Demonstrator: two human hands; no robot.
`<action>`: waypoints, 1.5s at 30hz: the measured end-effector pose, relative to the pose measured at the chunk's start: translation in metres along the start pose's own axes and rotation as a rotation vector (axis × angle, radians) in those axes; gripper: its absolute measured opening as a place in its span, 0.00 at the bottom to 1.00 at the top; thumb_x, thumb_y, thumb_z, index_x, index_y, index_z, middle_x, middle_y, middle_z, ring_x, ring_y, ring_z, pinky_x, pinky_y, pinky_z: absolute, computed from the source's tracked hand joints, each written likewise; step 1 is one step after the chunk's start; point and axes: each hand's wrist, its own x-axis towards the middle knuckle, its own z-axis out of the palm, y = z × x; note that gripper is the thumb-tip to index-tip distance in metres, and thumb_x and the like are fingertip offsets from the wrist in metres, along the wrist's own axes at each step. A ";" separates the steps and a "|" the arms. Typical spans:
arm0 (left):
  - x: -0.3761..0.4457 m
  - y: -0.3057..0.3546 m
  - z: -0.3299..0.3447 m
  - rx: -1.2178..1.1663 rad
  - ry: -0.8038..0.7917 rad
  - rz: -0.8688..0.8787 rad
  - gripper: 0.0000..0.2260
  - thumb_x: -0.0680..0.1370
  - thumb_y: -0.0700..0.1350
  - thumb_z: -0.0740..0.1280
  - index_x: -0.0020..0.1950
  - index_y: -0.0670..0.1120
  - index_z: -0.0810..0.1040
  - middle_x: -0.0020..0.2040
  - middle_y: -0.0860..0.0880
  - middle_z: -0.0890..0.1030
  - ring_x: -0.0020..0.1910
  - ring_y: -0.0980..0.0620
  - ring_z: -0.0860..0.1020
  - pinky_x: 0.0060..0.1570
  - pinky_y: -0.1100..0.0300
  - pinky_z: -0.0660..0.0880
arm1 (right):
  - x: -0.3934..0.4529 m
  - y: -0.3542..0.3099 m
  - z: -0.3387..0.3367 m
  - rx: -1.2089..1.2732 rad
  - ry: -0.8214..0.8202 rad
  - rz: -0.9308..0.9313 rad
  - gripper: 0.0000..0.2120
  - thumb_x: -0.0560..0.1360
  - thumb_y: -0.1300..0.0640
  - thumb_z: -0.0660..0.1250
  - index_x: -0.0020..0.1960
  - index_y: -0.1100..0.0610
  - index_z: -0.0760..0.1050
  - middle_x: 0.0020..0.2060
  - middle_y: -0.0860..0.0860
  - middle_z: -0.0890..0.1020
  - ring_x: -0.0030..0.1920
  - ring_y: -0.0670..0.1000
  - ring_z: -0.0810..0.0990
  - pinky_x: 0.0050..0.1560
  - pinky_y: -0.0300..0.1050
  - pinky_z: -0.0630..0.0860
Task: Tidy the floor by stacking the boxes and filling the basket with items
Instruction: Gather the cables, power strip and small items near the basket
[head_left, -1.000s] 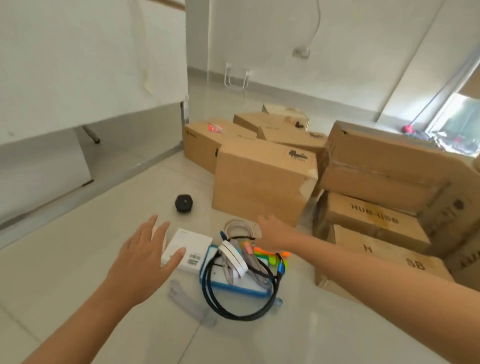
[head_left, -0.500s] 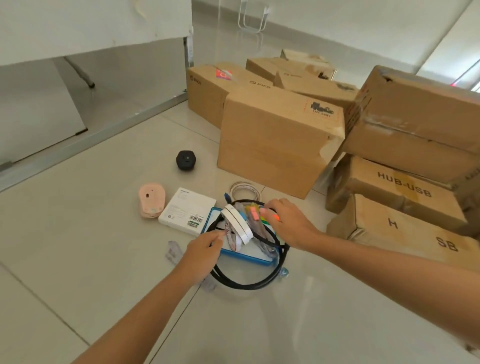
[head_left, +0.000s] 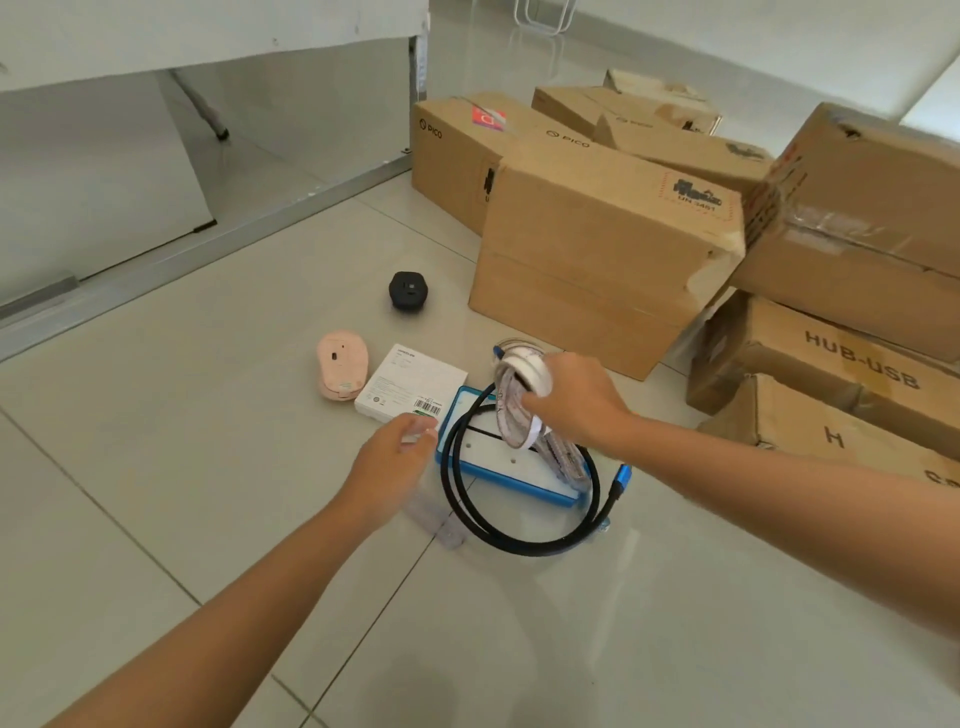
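Near the middle of the frame the right hand (head_left: 574, 402) is closed around a white roll of tape (head_left: 530, 371), with a clear packet (head_left: 511, 410) hanging from the same grip, raised just above a blue-rimmed white tray (head_left: 511, 470) on the tiled floor (head_left: 156, 467). A coiled black cable (head_left: 498, 525) with a blue plug (head_left: 622, 475) lies looped over and around the tray. The left hand (head_left: 387, 465) hovers just left of the tray with its fingers loosely curled, holding nothing that can be made out; its fingertips are blurred. Beside it, towards centre left, a flat white box (head_left: 410, 382) with a barcode lies touching the tray's corner, and a pink computer mouse (head_left: 340, 371) lies just beside that box. A black round device (head_left: 409, 289) sits apart, higher up. Cardboard boxes (head_left: 597, 260) crowd the upper right, with two marked HUB-USB (head_left: 831, 364) stacked at the right edge. A clear plastic strip (head_left: 441, 525) lies under the left wrist.
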 end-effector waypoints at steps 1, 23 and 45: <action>0.001 -0.002 -0.005 -0.032 0.012 -0.005 0.13 0.80 0.46 0.60 0.63 0.50 0.74 0.62 0.53 0.73 0.59 0.53 0.73 0.59 0.59 0.68 | 0.002 -0.001 -0.004 0.041 0.021 0.017 0.06 0.73 0.59 0.68 0.49 0.58 0.74 0.37 0.52 0.75 0.37 0.52 0.75 0.30 0.41 0.68; -0.018 -0.026 -0.027 -0.705 0.044 -0.176 0.25 0.81 0.58 0.45 0.56 0.44 0.75 0.46 0.40 0.83 0.41 0.46 0.83 0.42 0.58 0.81 | -0.023 -0.053 0.045 1.060 -0.465 0.275 0.34 0.64 0.61 0.77 0.67 0.63 0.69 0.56 0.57 0.82 0.53 0.54 0.83 0.55 0.48 0.79; -0.037 -0.010 0.005 -0.364 0.154 0.085 0.17 0.81 0.52 0.54 0.51 0.45 0.80 0.46 0.47 0.83 0.45 0.53 0.81 0.42 0.66 0.73 | -0.049 -0.040 0.053 0.935 -0.487 0.241 0.10 0.70 0.60 0.72 0.51 0.60 0.80 0.45 0.55 0.84 0.45 0.50 0.82 0.55 0.43 0.77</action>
